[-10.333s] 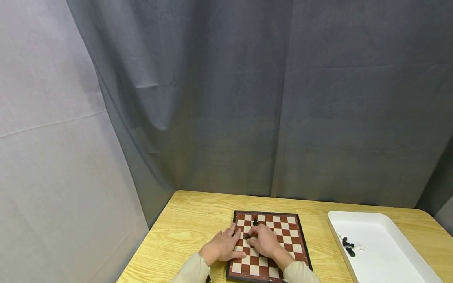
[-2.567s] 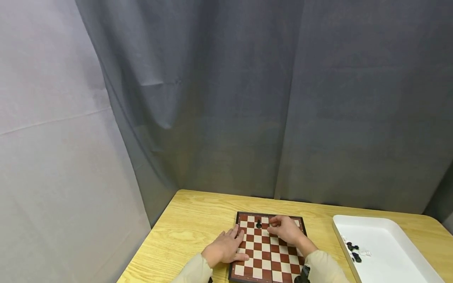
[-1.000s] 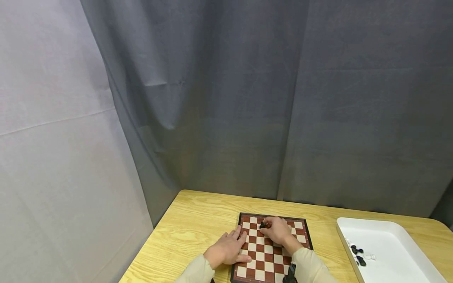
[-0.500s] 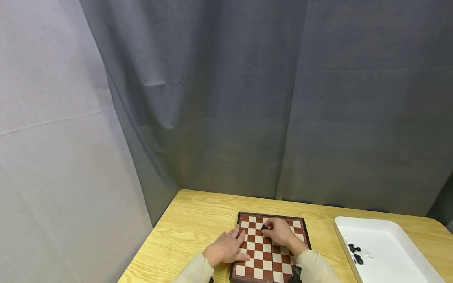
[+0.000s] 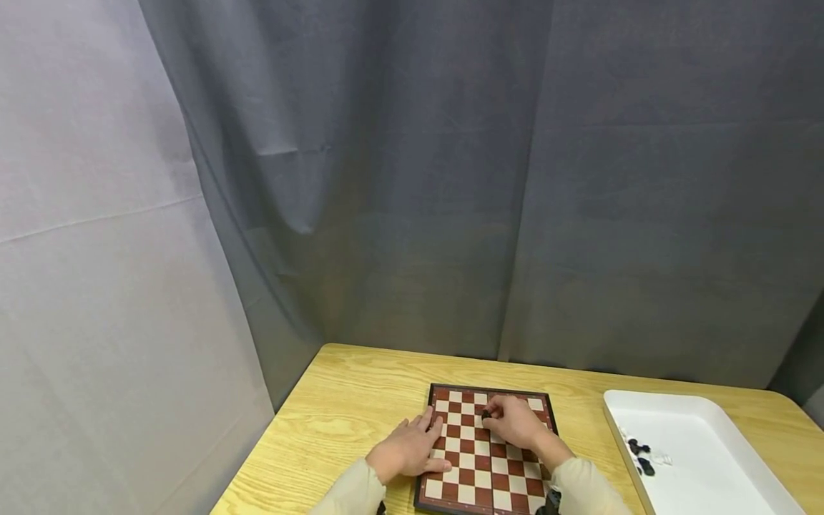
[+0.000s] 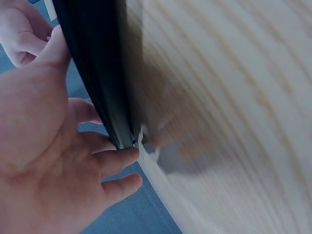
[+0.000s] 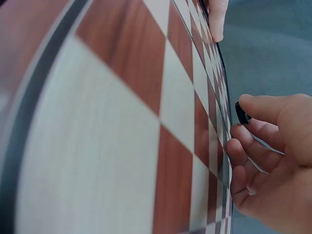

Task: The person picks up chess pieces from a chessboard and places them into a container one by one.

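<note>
My right hand (image 5: 518,423) is over the far middle part of a red-and-cream chessboard (image 5: 466,458). Between thumb and fingertips it pinches a small black chess piece (image 5: 486,413); its dark round base (image 7: 242,113) shows in the right wrist view, while the fingers hide much of the rest. Along the board's left edge rests my left hand (image 5: 408,449), fingers extended and holding no piece. The left wrist view shows those fingertips right at the black frame (image 6: 105,87) of the board.
A white tray (image 5: 708,429) sits on the wooden table (image 5: 360,386) to the right of the board. Inside it, near the left wall, lie black chess pieces (image 5: 646,466) and small white ones (image 5: 661,459). Grey curtains (image 5: 412,214) hang behind the table.
The right hand has closed on the black piece standing at the far side and shifted it right and slightly nearer. Earlier it handled another black piece, no longer visible there. Left hand stays.
</note>
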Demonstrator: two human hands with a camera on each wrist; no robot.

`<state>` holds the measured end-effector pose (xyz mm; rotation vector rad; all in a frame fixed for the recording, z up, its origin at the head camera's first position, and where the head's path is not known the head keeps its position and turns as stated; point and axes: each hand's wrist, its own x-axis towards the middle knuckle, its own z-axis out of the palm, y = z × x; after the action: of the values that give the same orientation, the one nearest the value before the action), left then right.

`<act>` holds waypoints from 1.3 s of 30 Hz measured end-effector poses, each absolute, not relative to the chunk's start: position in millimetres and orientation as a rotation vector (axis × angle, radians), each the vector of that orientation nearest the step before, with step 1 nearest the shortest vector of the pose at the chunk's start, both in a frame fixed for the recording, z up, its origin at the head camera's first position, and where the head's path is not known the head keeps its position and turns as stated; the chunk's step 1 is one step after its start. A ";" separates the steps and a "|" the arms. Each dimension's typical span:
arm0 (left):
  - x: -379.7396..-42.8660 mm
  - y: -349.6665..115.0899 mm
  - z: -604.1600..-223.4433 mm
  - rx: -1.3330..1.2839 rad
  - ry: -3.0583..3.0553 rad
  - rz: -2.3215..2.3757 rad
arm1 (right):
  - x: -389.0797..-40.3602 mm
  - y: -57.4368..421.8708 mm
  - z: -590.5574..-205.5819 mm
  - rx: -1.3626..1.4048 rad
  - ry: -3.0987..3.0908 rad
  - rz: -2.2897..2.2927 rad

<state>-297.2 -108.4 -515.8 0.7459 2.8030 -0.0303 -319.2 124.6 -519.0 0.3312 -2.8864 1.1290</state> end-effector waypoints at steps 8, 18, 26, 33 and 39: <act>-296.8 -108.2 -515.5 0.742 2.797 -0.027 | -312.3 137.0 -511.4 0.304 -2.893 1.200; -297.4 -109.0 -515.3 0.758 2.792 -0.018 | -305.9 156.2 -504.4 0.248 -2.911 1.186; -296.4 -110.0 -516.4 0.776 2.798 -0.014 | -296.1 170.1 -493.3 0.246 -2.888 1.194; -295.1 -110.9 -515.8 0.788 2.798 0.001 | -291.4 187.5 -489.2 0.241 -2.882 1.159; -296.6 -110.9 -515.6 0.779 2.796 0.016 | -289.5 202.3 -485.2 0.258 -2.871 1.131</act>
<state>-296.6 -110.9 -515.6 0.7787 2.7955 0.0161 -289.5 202.3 -485.2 0.2585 -2.8712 1.1313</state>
